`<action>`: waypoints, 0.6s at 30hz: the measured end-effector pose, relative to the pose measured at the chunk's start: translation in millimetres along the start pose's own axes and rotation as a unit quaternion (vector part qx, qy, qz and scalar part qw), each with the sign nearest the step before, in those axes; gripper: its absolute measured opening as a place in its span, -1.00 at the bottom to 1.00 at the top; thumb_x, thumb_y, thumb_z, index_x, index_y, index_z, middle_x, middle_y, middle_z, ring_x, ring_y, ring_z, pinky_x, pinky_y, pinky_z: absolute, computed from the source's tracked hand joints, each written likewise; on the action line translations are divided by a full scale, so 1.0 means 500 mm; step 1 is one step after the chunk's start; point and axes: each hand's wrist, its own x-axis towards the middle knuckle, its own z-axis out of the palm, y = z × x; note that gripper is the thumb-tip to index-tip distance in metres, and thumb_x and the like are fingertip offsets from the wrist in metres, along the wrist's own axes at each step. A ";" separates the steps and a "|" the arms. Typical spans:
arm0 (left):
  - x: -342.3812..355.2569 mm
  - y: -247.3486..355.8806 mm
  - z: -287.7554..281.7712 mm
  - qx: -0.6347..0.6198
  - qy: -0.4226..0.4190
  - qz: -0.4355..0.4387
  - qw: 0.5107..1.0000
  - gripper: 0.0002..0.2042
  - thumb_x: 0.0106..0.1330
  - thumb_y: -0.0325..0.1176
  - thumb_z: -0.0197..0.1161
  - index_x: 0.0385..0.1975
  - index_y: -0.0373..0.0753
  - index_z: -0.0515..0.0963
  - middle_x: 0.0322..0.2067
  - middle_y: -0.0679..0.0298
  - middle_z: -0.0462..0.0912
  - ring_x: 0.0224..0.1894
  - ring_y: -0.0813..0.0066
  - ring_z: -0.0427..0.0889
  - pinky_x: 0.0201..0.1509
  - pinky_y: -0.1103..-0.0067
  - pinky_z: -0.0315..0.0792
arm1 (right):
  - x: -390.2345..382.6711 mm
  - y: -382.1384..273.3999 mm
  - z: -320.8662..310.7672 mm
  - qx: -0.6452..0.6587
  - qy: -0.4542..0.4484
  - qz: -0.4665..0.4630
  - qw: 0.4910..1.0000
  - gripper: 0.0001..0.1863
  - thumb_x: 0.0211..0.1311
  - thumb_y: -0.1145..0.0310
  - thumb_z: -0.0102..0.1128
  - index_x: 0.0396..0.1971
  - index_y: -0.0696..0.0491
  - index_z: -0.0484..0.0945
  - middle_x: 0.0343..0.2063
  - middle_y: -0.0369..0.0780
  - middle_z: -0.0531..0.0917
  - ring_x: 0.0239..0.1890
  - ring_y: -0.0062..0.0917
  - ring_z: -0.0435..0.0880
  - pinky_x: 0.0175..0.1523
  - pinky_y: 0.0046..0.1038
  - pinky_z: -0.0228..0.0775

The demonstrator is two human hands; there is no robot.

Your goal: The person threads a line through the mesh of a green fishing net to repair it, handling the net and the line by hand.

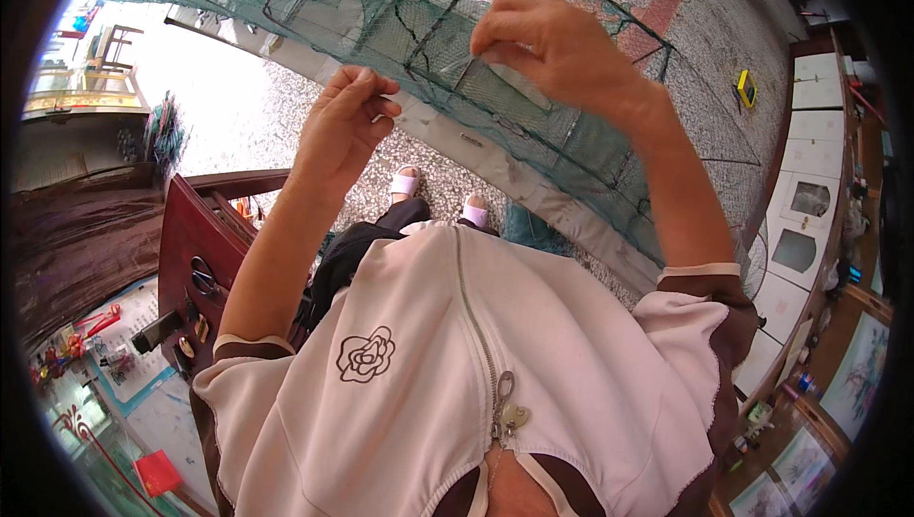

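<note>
My left hand (347,122) is raised in front of me, thumb and fingers pinched together; whatever they hold, if anything, is too fine to make out. Higher and to the right, my right hand (557,50) bends down at the wrist with its fingertips closed. A thin, pale, needle-like sliver shows just below those fingertips, but I cannot tell whether they grip it. Beneath and beyond both hands stretches a green mesh net (381,27) on dark frame rods, running from the far left to the right. The hands appear to be above the net.
A long pale strip (457,131) lies along the net's near edge. My feet in light slippers (405,181) stand on the speckled floor. Left is a dark red wooden drawer unit (200,250) with scissors (202,276). White cabinets (804,193) line the right, near a yellow object (745,89).
</note>
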 end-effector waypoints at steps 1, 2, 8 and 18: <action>-0.003 -0.005 0.012 -0.003 0.025 0.000 1.000 -0.92 0.42 -0.36 0.01 -0.28 -0.21 0.39 -0.28 0.17 0.56 -0.45 0.58 0.52 -0.49 0.75 0.39 | 0.001 0.004 0.015 -0.064 -0.012 0.000 0.998 -0.90 0.14 0.41 0.23 -0.34 0.04 0.59 -0.38 -0.31 0.56 -0.25 -0.49 0.57 -0.18 -0.45 0.42; -0.003 -0.010 0.013 0.008 0.027 -0.001 1.000 -0.91 0.42 -0.35 0.02 -0.30 -0.20 0.39 -0.28 0.17 0.57 -0.45 0.61 0.52 -0.49 0.76 0.38 | 0.002 0.011 0.028 -0.080 -0.003 -0.003 0.997 -0.91 0.13 0.42 0.23 -0.35 0.04 0.60 -0.39 -0.30 0.55 -0.26 -0.47 0.56 -0.19 -0.44 0.41; -0.008 -0.039 0.010 0.036 0.028 -0.004 0.999 -0.89 0.44 -0.36 -0.01 -0.36 -0.18 0.38 -0.12 0.09 0.58 -0.48 0.74 0.49 -0.55 0.82 0.32 | 0.017 0.037 0.069 -0.087 -0.005 -0.008 0.996 -0.94 0.09 0.45 0.25 -0.40 0.05 0.60 -0.42 -0.29 0.55 -0.25 -0.46 0.56 -0.21 -0.44 0.41; -0.023 -0.047 -0.038 -0.026 0.088 -0.046 0.995 -0.91 0.44 -0.36 -0.03 -0.31 -0.17 0.37 -0.21 0.23 0.55 -0.31 0.62 0.51 -0.44 0.74 0.37 | 0.043 -0.013 0.126 0.131 -0.006 0.002 0.991 -0.95 0.06 0.49 0.27 -0.48 0.07 0.56 -0.44 -0.29 0.47 -0.29 -0.47 0.52 -0.24 -0.49 0.40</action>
